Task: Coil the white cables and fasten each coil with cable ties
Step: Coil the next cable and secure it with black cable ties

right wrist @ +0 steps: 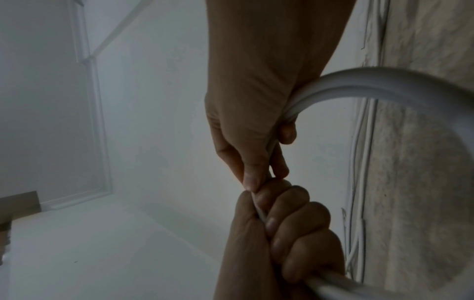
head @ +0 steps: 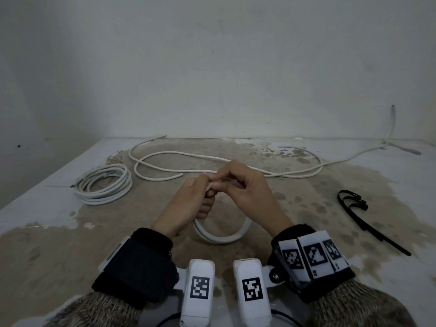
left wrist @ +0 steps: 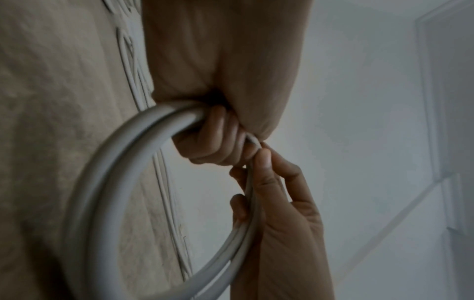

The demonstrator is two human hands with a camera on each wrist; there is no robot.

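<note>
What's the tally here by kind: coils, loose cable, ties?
Coil on table: 1
Held coil: 1
Loose cable tangle: 1 (strand count unclear)
Black tie bunch: 1 (tie count unclear)
Total: 4

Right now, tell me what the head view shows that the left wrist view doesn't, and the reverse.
Head only: the tied coil at left, the loose cable behind the hands, the black ties at right, both wrist rigs.

Left wrist only: from below, the left hand's fingers curled round the loop, the right hand's fingers round its strands, and the wall behind them.

Both: left hand and right hand gripping the loop at its top.
</note>
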